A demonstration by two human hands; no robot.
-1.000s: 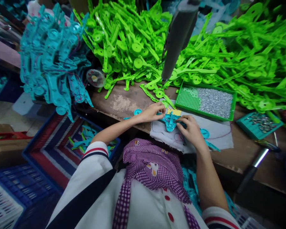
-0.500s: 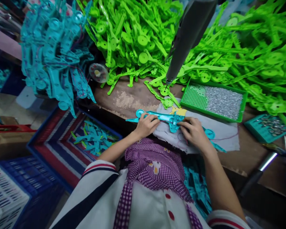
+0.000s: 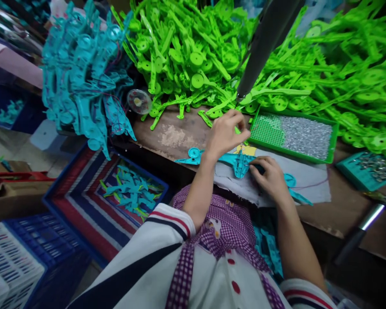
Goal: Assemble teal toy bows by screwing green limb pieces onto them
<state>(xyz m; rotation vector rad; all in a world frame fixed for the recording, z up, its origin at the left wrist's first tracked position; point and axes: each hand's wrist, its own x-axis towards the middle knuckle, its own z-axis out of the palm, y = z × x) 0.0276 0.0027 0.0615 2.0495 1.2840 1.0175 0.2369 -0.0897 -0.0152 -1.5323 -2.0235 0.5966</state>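
A long turquoise plastic part (image 3: 241,166) with a cross-shaped middle and round discs near its ends lies on a white cloth (image 3: 312,182). My right hand (image 3: 270,175) is closed on it just right of its middle, covering a stretch of it. Above the part, my left hand (image 3: 225,132) is over a few loose green plastic levers (image 3: 206,118), its fingers curled. Whatever those fingers hold, if anything, is hidden. Just beyond the left hand is the tip of a hanging dark power screwdriver (image 3: 260,56). A thin purple thread runs across the cloth.
Heaped green levers (image 3: 196,56) cover the back of the bench. A green tray (image 3: 333,141) holds small silvery pieces; a teal tray (image 3: 350,176) of metal bits and a dark-handled tool (image 3: 354,236) are at right. Turquoise parts (image 3: 83,77) and a blue-rimmed bin (image 3: 67,206) are at left.
My left hand has let go of the turquoise part and moved up and right over the loose green levers. My right hand stays on the part. The whole view has shifted slightly.
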